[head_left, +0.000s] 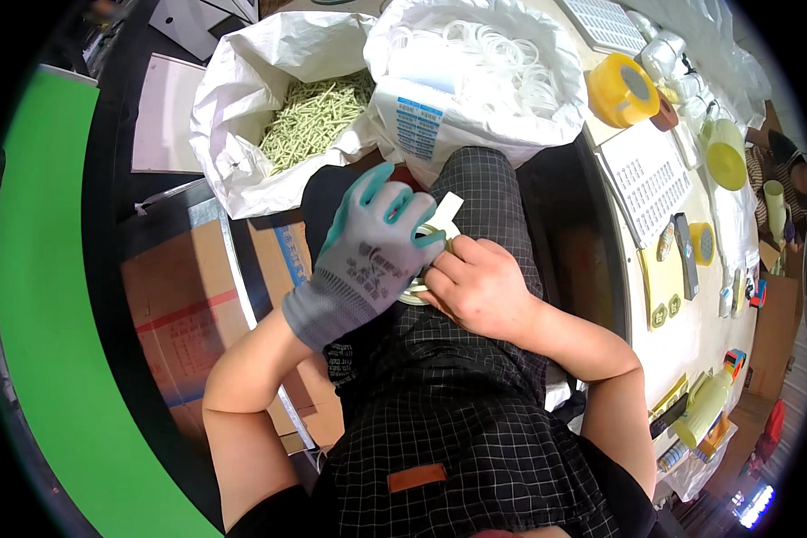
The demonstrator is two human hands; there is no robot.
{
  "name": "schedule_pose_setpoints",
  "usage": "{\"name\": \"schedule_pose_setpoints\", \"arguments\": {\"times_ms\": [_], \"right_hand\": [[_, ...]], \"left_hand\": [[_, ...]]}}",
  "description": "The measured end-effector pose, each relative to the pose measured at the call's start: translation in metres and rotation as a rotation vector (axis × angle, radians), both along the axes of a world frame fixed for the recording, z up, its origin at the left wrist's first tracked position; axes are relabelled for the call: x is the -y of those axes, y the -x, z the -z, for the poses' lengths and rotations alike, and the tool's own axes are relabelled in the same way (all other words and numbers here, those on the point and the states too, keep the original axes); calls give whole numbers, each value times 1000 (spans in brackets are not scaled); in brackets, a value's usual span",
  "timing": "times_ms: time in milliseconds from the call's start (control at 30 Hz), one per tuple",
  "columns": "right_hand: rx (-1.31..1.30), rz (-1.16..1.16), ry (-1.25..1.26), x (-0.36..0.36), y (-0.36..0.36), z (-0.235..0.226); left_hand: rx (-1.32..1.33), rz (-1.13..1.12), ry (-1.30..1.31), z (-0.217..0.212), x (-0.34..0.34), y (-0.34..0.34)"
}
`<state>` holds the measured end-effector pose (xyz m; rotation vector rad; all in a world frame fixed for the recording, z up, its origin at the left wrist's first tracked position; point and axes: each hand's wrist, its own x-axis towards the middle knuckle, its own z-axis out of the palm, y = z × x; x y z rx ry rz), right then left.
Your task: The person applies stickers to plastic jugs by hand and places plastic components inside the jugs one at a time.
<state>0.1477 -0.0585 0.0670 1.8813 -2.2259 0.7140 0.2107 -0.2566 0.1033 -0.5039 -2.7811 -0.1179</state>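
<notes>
- Left hand (374, 255): grey glove with teal fingers, over the lap, fingers curled onto a pale ring (424, 235).
- Right hand (477, 284): bare, pinching the same ring from its right side; both hands touch.
- Checked skirt (457, 403): beneath the hands.
- Cardboard boxes (188, 314): left of the lap.
- White sack of pale green sticks (318, 117): beyond the knees.
- White sack of white rings (484, 54): beside it, rightward.
- Yellow tape roll (623, 88): tabletop's far edge.

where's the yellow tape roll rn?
In the head view the yellow tape roll sits upper right on the white table, right of the white bag of rings and above the white grid tray.
</notes>
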Motion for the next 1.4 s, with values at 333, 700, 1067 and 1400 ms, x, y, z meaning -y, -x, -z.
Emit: {"name": "schedule_pose_setpoints", "arguments": {"times_ms": [333,700,1067,1400], "right_hand": [[31,56,36,-11,-1,-2],[991,593,209,-148,-55,43],[1145,381,-160,-116,-16,-9],[1229,343,-179,-120,-24,9]], "left_hand": [[170,126,-525,17,13,5],[201,53,-900,75,-37,-61],[740,-575,-1376,161,133,132],[413,-517,-1269,179,70,14]]}}
